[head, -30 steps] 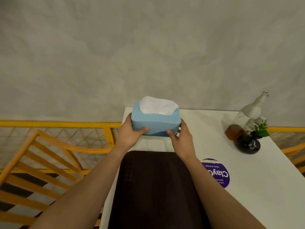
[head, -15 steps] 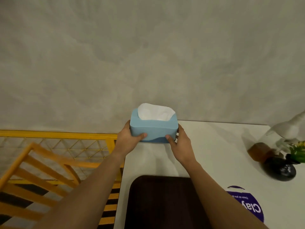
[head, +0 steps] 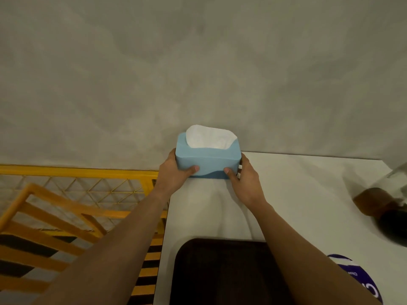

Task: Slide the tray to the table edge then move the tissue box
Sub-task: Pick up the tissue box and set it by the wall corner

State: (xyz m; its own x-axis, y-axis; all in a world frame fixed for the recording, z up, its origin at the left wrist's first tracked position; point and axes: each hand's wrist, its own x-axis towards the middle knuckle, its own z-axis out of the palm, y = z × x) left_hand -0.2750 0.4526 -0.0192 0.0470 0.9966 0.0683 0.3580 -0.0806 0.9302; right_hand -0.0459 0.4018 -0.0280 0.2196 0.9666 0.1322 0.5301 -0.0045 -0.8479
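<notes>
A light blue tissue box (head: 207, 160) with white tissue showing on top sits at the far left corner of the white table (head: 297, 194), close to the grey wall. My left hand (head: 174, 175) grips its left end, thumb on the front face. My right hand (head: 244, 183) grips its right end. Whether the box rests on the table or hovers just above it is unclear. The dark brown tray (head: 222, 274) lies near me at the table's front, between my forearms, which cover part of it.
A purple round sticker (head: 361, 282) lies on the table right of the tray. A blurred dark vase and brown-bottomed glass bottle (head: 378, 205) stand at the right edge. A yellow railing (head: 77, 172) and an orange wooden chair (head: 50, 216) are left of the table.
Both hands have carried the tissue box away from me toward the table's far left corner by the wall. The view has tilted up, so the tray and vase sit lower and further right.
</notes>
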